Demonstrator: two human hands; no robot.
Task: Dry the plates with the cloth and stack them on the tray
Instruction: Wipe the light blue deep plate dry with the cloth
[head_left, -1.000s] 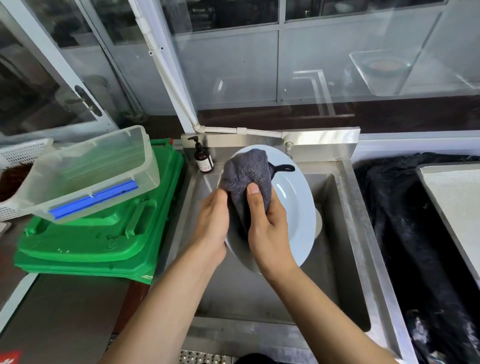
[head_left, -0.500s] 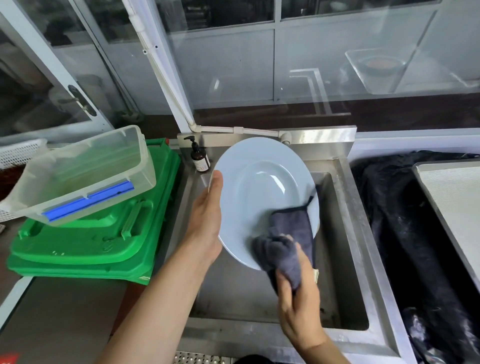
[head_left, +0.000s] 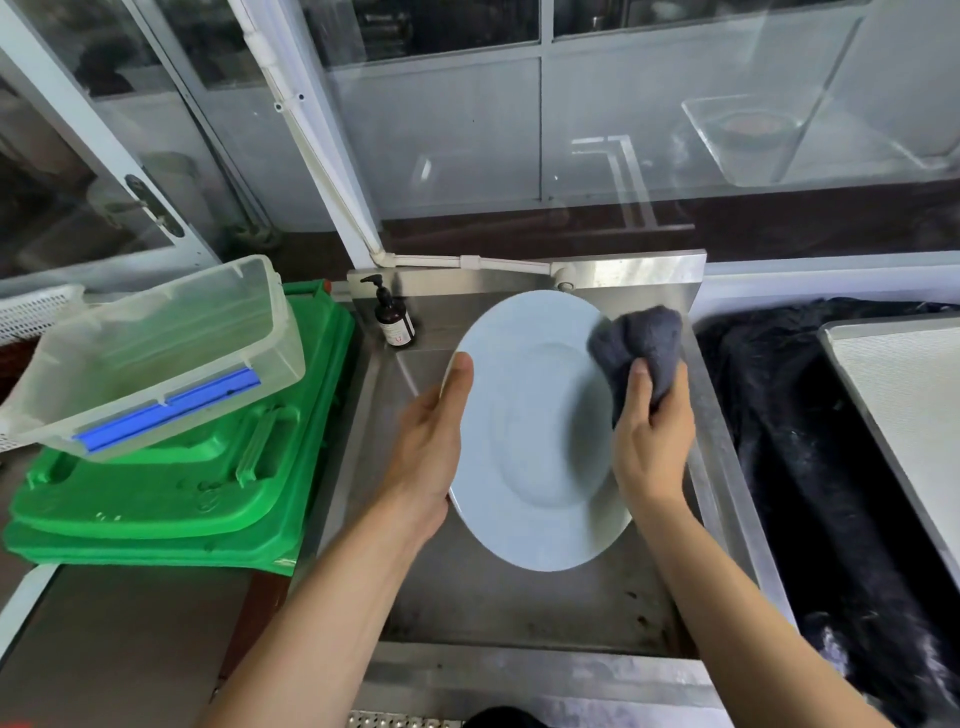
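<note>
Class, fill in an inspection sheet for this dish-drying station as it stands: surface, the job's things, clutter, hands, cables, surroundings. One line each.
Surface: steel sink, basin bare where visible, some dark specks near its front edge.
Job's things: pale blue plate held tilted over the sink; grey cloth bunched against the plate's upper right rim; grey tray at far right, no plates seen on it.
Clutter: brown pump bottle at the sink's back left corner; clear plastic tub tilted on stacked green lids; black fabric right of the sink.
Hands: left hand grips the plate's left rim; right hand grips the cloth.
Cables: nothing seen.
Surroundings: glass panels and white frames behind.
</note>
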